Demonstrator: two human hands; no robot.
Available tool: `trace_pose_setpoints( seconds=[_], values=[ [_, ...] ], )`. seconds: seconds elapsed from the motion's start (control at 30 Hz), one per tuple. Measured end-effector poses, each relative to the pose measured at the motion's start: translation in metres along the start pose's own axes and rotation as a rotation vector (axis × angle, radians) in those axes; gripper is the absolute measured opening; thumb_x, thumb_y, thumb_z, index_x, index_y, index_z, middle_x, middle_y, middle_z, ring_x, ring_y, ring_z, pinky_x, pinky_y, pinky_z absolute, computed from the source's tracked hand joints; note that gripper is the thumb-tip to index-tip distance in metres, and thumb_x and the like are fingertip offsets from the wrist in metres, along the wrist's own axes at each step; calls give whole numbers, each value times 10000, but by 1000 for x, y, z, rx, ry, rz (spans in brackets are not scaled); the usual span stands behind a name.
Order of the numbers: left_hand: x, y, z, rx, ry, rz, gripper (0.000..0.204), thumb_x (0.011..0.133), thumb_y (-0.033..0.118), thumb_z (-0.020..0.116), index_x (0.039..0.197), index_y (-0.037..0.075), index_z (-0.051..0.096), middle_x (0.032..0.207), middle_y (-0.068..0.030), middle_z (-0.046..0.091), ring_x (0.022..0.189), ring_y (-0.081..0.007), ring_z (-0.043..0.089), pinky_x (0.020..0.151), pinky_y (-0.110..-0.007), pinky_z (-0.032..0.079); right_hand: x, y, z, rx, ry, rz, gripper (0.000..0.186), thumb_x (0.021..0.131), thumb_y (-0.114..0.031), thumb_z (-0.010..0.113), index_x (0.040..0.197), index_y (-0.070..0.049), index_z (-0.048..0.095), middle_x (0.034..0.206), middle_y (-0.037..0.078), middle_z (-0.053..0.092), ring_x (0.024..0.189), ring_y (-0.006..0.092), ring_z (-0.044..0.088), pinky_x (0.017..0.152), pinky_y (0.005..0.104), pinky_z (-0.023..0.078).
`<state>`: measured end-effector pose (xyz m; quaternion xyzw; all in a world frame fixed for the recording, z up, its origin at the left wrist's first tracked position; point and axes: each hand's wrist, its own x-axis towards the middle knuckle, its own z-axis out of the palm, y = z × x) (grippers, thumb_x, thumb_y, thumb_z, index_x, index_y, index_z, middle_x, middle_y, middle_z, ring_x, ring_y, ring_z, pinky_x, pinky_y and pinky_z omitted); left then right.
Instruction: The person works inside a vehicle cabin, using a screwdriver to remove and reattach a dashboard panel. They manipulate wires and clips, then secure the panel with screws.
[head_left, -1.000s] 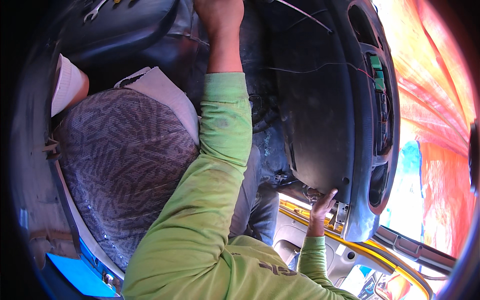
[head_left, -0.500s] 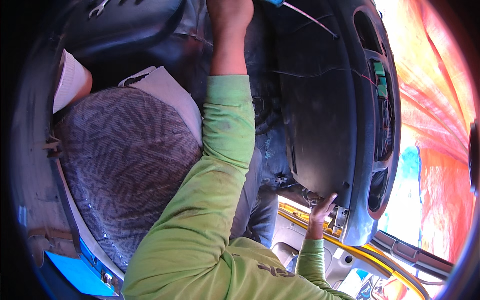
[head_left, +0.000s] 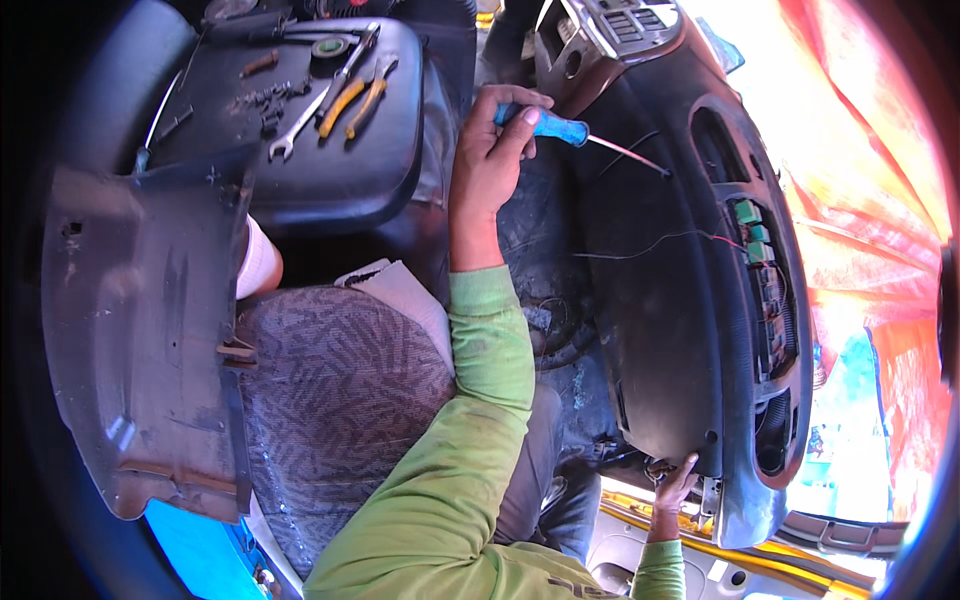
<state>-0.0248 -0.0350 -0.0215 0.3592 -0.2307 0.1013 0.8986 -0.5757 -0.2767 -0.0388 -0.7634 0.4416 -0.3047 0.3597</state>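
My left hand (head_left: 492, 150) is closed around the blue handle of a screwdriver (head_left: 560, 127). The shaft reaches right, and its tip meets a small hole in the upper part of a dark dashboard (head_left: 660, 300). At the dashboard's near lower corner, my right hand (head_left: 674, 487) grips the edge. One of its digits lies against the face while the others curl toward the underside, partly hidden. Next to that hand a metal bracket (head_left: 710, 495) shows. A thin loose wire (head_left: 640, 250) crosses the dashboard to green relays (head_left: 752, 228) in an open slot.
On the black seat (head_left: 390, 170) at the far left lie yellow-handled pliers (head_left: 355, 105), a wrench (head_left: 300, 125), a tape roll (head_left: 330, 46) and several screws (head_left: 270, 98). A detached dark panel (head_left: 140, 330) stands left of the patterned seat (head_left: 345, 380). A centre console (head_left: 620, 30) rises beyond.
My view has shifted, so the scene sits lower and farther right, bringing the tools and my whole left hand into sight. The screwdriver tip remains at the same hole; my right hand keeps its place.
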Motion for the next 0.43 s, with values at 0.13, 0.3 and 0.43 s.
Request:
trace_pose_setpoints(
  seconds=[0.13,0.3,0.43],
  values=[
    [16,6,14,613,267,-81,295,1073,367,576,1144,84,623,1063,-55,719,888,-278,689,890,-433,535,6,14,-1,42,6,22,675,1055,-637,501,1266,5,494,707,99,650,515,189,638,462,298,517],
    [54,6,45,-515,602,-381,343,1111,397,454,1075,79,578,1071,-98,617,972,-323,653,823,-542,528,7,22,5,68,56,-73,738,1038,-664,511,1325,14,467,782,128,664,521,196,648,462,284,508],
    [62,-1,62,-492,676,-265,345,1103,441,469,1019,115,545,981,-66,543,875,-268,596,764,-537,522,-1,21,2,-7,4,-63,738,1041,-672,495,1309,16,483,739,119,648,521,190,643,472,284,505]
  ],
)
